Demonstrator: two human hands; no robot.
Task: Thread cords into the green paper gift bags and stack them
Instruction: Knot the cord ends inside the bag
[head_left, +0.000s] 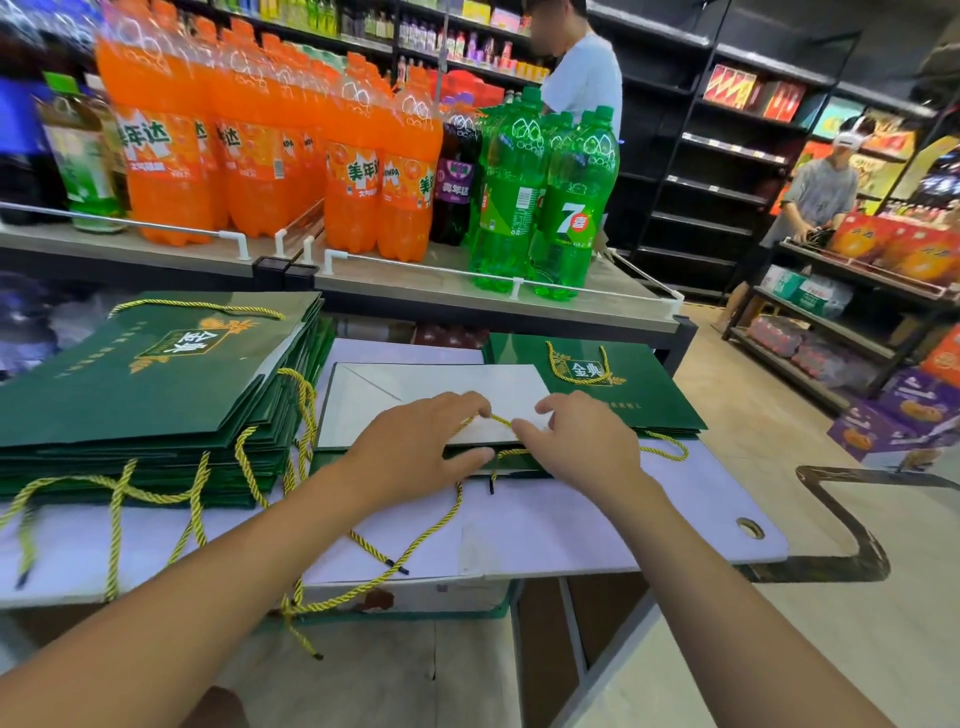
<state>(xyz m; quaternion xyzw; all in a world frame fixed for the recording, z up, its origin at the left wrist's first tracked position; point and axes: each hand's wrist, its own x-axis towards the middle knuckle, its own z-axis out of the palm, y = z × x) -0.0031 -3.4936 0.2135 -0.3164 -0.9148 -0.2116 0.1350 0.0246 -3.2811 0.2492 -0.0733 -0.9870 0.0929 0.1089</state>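
We work at a white counter (597, 525) with one flat bag (415, 395) at its middle, pale side up. Our left hand (415, 447) lies on the bag's near edge, its fingertips pinched on a gold cord (501, 420). Our right hand (576, 436), just right of the left, pinches the same cord from the other side, so both hands are closed on it, nearly touching. The cord runs down over the bag's edge and trails across the counter toward us. Left of the bag sits a tall stack (156, 384) of green bags, their cords hanging over the counter's near edge. Right of the bag, partly under it, lies a smaller pile (639, 389) of green bags. Behind the bag, a shelf (363, 270) carries orange bottles (249, 135) and green bottles (540, 197).
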